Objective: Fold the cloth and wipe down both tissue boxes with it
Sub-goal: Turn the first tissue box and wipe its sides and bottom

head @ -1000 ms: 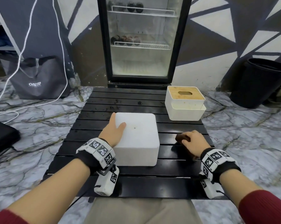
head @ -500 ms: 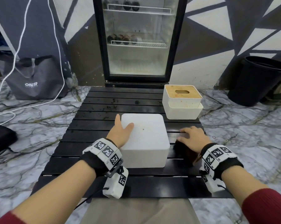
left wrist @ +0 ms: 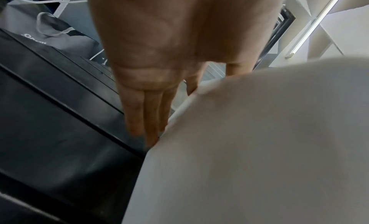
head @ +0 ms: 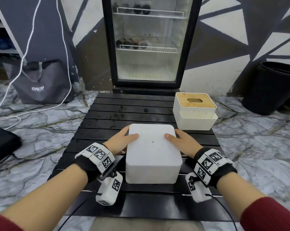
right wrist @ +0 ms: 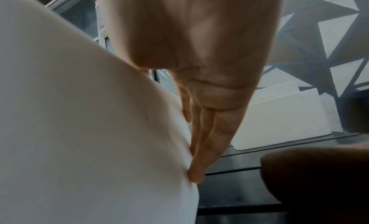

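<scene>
Fingers (left wrist: pixel 135 110) straight, left hand (head: pixel 121 140) and right hand (head: pixel 184 142) press the white rectangular tissue box (head: pixel 152 155), centre of black slatted bench (head: pixel 107 117); even pressure should hold.

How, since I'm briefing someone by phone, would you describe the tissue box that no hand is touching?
Find the glass-door fridge; the black slatted table stands in front of it. The tissue box sits on the table's far right corner. Unlike the plain white box between the left hand and right hand, it has a wooden lid with an oval slot.
</scene>
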The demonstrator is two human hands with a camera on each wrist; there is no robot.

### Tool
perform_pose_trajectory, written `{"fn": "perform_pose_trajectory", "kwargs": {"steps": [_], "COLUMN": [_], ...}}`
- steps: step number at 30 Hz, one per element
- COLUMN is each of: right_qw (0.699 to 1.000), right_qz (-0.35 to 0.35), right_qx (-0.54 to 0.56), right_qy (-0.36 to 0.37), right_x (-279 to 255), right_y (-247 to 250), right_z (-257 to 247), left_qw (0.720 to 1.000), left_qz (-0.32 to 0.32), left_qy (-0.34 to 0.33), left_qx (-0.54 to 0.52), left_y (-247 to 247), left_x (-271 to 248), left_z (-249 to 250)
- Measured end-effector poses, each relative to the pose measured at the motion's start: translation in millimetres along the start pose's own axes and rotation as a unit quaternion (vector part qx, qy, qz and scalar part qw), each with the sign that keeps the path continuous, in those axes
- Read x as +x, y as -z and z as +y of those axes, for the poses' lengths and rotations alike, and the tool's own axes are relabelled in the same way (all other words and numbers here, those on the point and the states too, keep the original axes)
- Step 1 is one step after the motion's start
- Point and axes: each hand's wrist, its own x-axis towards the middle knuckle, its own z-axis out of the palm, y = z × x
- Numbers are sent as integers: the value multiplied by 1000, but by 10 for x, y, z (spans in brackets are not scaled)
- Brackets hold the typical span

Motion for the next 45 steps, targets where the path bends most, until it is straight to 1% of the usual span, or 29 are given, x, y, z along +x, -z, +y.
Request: {"fn": "perform_pose_trajectory", "kwargs": {"steps": [2,4,6,8,10,12,14,16,20,25,29,31,33,35,37,39,40,42,44,45], "right_qw": [999,994,986,980,975,968,962,963,967,965,966,968,970,968,972,980,984,987,973,962], "right_qz": [18,50,70,73,81,106,131,140,134,141,124,116,110,129,163,168,152,84,3,-21], "right_qx": [33,76,113,118,104,107,117,113,101,77,65,75,94,114,84,4,-42,-135,-230,-267], "right_qy": [19,51,96,144,180,201,209,203,193,207,215,210,198,183,149,102,81,35,-27,-51], "right_x": [10,-5,-39,-77,-110,-126,-133,-145,-163,-180,-206,-210,-189,-157,-133,-130,-136,-159,-198,-218], "right_y": [5,41,105,157,159,114,54,-11,-121,-181,-167,-155,-134,-79,14,133,194,304,378,399], "right_z": [-37,-120,-222,-302,-346,-349,-334,-312,-236,-176,-186,-208,-227,-205,-92,103,215,431,613,679], "left_qw": [1000,997,993,987,982,979,980,981,983,984,982,980,980,982,984,984,983,983,982,982], "left_qz": [22,49,72,90,88,66,44,38,32,27,37,53,68,71,61,54,54,57,60,61], "left_qy": [-21,-60,-87,-116,-158,-187,-195,-189,-179,-177,-186,-190,-177,-157,-144,-140,-141,-143,-145,-146], "left_qx": [-3,-11,-35,-60,-57,-38,-20,-13,-5,-7,12,40,54,71,88,99,102,103,101,100], "left_y": [20,68,131,192,243,276,297,320,379,395,394,401,393,390,393,396,397,395,395,398], "left_x": [-15,-29,-57,-98,-136,-168,-172,-165,-147,-141,-119,-106,-100,-78,-55,-37,-29,-24,-17,-12], "left_z": [31,91,187,299,381,426,435,409,283,154,138,148,173,185,172,141,128,118,118,116]}}
